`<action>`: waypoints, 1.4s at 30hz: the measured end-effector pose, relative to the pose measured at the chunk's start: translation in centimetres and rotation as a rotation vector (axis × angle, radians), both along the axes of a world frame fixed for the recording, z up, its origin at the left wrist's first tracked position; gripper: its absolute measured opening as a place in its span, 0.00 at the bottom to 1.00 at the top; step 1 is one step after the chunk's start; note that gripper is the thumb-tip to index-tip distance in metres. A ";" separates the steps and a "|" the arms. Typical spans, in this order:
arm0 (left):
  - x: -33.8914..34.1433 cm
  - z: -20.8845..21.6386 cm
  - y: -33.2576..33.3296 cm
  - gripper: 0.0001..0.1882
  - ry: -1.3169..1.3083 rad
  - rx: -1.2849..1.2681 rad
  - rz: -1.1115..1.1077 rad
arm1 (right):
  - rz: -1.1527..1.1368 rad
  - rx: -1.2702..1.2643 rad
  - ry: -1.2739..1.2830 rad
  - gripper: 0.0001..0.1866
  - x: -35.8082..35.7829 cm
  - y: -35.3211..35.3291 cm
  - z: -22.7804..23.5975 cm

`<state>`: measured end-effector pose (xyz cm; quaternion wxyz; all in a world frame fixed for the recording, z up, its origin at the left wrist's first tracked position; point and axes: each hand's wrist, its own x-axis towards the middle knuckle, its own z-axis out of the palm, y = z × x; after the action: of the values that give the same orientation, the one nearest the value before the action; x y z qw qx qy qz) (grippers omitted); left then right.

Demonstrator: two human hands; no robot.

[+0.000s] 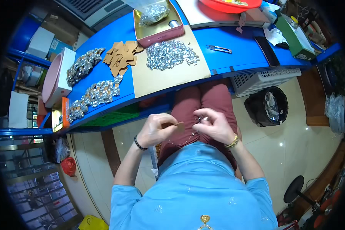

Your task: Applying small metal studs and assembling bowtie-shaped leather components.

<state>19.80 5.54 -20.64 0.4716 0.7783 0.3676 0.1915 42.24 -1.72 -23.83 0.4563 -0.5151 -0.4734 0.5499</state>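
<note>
Fingers (168, 119) on card (181, 127) edge — gap beside

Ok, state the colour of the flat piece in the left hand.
The flat piece is tan; head view.

Matt card-like piece (179, 127), glossy metallic-looking beads (168, 55), shiny metal tin (159, 38), matt cloth trousers (215, 96)

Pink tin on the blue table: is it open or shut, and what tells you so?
Open: no lid covers the pink tin; its gold-coloured inside shows, with a bag of silvery pieces in it.
</note>
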 end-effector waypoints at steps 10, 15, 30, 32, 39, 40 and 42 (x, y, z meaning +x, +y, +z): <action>2.4 -2.4 -1.0 0.13 -0.697 -0.643 0.316 | -0.068 -0.121 0.371 0.06 -0.6 0.5 -1.4; 4.6 -4.8 -3.5 0.14 -0.718 -0.598 0.438 | -0.062 -0.278 0.455 0.06 -1.5 1.6 -1.4; 6.9 -5.6 -0.2 0.08 -0.449 -0.779 0.571 | -0.017 0.322 -0.594 0.03 0.4 4.2 -1.8; 7.0 -6.0 0.0 0.07 -0.424 -0.737 0.564 | 0.008 0.314 -0.618 0.03 0.5 4.4 -2.1; 7.3 -6.2 0.6 0.07 -0.328 -0.658 0.542 | -0.019 0.336 -0.578 0.05 0.5 5.0 -2.7; 7.4 -6.1 0.6 0.07 -0.325 -0.648 0.545 | -0.019 0.333 -0.578 0.05 0.5 5.0 -2.7; 7.5 -6.0 0.7 0.07 -0.323 -0.639 0.548 | -0.031 0.329 -0.565 0.05 0.5 5.1 -2.6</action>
<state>27.29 6.23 -26.64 0.6717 0.4276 0.5224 0.3052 42.70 3.36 -26.47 0.3923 -0.5738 -0.6560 0.2942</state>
